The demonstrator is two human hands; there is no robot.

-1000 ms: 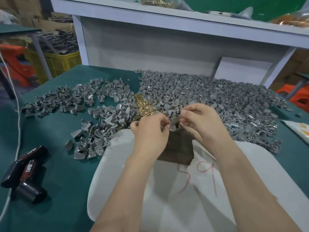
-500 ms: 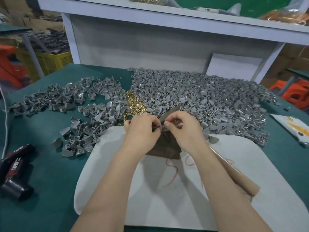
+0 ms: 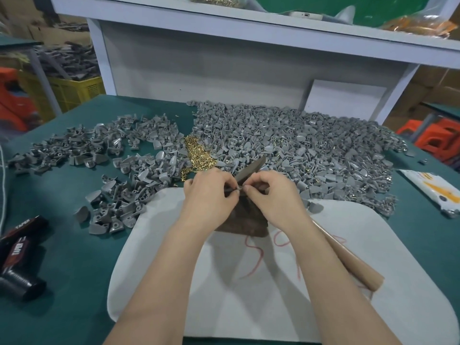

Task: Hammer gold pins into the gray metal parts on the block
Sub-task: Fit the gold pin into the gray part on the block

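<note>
Step in hand: fitting a pin. Left hand (image 3: pixel 211 195) and right hand (image 3: pixel 271 195) both pinch one gray metal part (image 3: pixel 237 193) at the fingertips, just above the block (image 3: pixel 249 227); the pin itself is too small to see. Next move likely needs the part set on the block and the right hand freed for the hammer handle (image 3: pixel 348 262) under its forearm.

Gray part (image 3: pixel 250 169) tilted over brown block (image 3: pixel 246 221), gold pins (image 3: pixel 196 155) heaped behind

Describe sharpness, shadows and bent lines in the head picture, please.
Head view: centre sharp, gray parts and gold pins readable; yellow crate at the border blurred; wide lens bows the table edge; soft arm shadows on the white pad; the piece the left hand and right hand pinch is unclear.
</note>
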